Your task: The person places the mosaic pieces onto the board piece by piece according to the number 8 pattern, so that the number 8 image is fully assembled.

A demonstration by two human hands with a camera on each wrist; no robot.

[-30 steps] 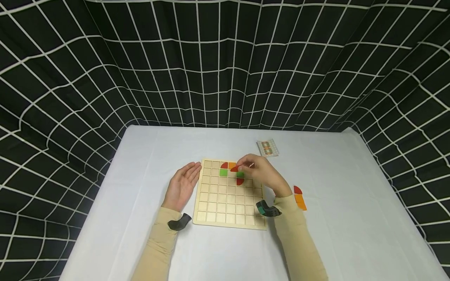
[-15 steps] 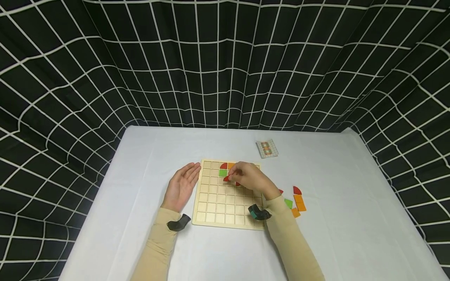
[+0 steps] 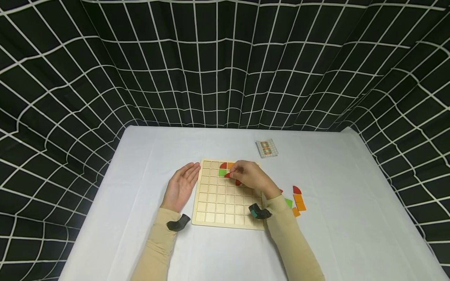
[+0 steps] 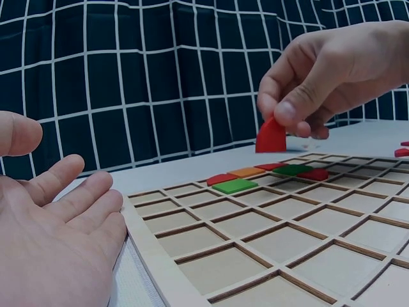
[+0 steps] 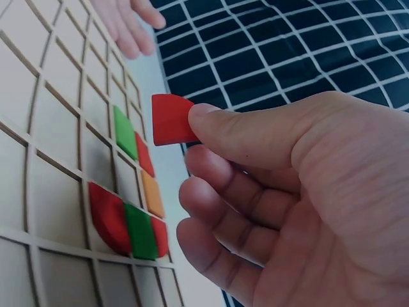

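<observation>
Pinching a red piece (image 4: 271, 136) in your right hand (image 3: 254, 178) above the board (image 3: 214, 203); your left hand (image 3: 181, 186) rests relaxed, flat on the table (image 3: 140, 164), holding nothing.

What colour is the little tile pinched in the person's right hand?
Red. The tile held by the right hand shows best in the right wrist view.

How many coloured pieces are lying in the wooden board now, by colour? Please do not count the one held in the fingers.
Red pieces: 3
Green pieces: 2
Orange pieces: 1
Total: 6
</observation>
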